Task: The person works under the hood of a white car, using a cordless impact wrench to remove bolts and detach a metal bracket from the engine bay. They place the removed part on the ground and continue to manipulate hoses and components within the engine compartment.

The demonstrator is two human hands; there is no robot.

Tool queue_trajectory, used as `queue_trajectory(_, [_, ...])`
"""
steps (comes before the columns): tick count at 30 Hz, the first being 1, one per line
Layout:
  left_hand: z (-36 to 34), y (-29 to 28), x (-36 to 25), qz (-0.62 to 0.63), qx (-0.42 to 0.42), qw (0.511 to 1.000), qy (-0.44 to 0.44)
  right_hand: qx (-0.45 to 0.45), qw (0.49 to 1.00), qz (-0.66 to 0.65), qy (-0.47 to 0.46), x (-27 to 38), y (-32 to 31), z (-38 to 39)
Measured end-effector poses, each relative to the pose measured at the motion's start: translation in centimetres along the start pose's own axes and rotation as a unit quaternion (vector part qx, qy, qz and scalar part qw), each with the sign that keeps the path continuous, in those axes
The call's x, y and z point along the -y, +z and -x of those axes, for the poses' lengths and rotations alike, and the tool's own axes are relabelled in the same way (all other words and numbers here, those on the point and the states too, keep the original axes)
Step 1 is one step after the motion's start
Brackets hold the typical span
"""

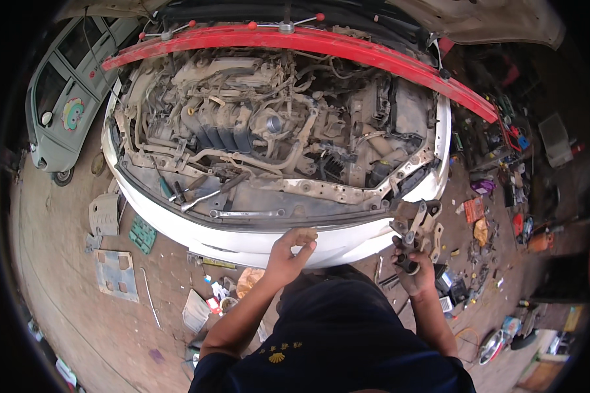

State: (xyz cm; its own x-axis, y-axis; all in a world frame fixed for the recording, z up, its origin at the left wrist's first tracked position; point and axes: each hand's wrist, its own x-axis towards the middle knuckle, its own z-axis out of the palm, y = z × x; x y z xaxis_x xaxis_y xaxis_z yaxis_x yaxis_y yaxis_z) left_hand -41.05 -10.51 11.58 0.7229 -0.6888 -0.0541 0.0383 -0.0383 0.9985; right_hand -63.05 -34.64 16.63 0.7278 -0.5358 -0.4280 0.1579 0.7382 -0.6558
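Note:
My left hand (pixel 292 255) is raised in front of the white front bumper (pixel 347 239), fingers curled around something small I cannot make out. My right hand (pixel 414 278) grips a dirty metal bracket assembly (pixel 426 219) with a dark cylindrical fitting at its lower end, held upright by the car's front right corner. Beyond my hands is the dusty, open engine bay (pixel 275 124). A wrench (pixel 246 213) lies along the front panel, with several hand tools (pixel 200 196) to its left.
A red support beam (pixel 347 47) spans the engine bay. A small grey vehicle (pixel 69 98) stands at left. Panels (pixel 117 275), a green case (pixel 142 234) and a long bar (pixel 149 298) lie on the floor at left. Scattered parts and tools (pixel 475 213) cover the floor at right.

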Motion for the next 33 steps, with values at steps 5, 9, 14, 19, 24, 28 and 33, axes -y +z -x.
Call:
queue_trajectory(5, [0.0,-0.6,1.0,0.03,-0.033,0.999,-0.006,-0.046,0.998,-0.042,0.008,1.0,-0.6,0.4])
queue_trajectory(9, [0.1,-0.6,1.0,0.03,-0.008,1.0,0.002,-0.063,0.998,-0.019,-0.012,0.5,-0.5,1.2])
queue_trajectory(14, [0.6,-0.2,-0.1,0.042,0.052,0.998,0.001,-0.061,0.998,0.02,0.0,-0.6,-1.6,1.7])
queue_trajectory(19, [1.0,-0.3,-1.1,0.034,0.092,0.995,0.019,-0.038,0.998,0.029,0.036,-2.6,0.0,1.5])
queue_trajectory(24, [1.6,0.6,-2.2,0.124,0.169,0.978,0.0,-0.07,0.993,0.089,-0.017,-4.1,0.1,1.1])
queue_trajectory(28, [1.4,2.2,-2.9,0.176,0.225,0.958,0.013,-0.06,0.989,0.13,-0.044,-4.6,0.4,1.3])
queue_trajectory(33, [1.1,5.7,-3.4,0.202,0.23,0.952,-0.01,-0.049,0.981,0.183,-0.035,-4.4,-1.0,1.7])
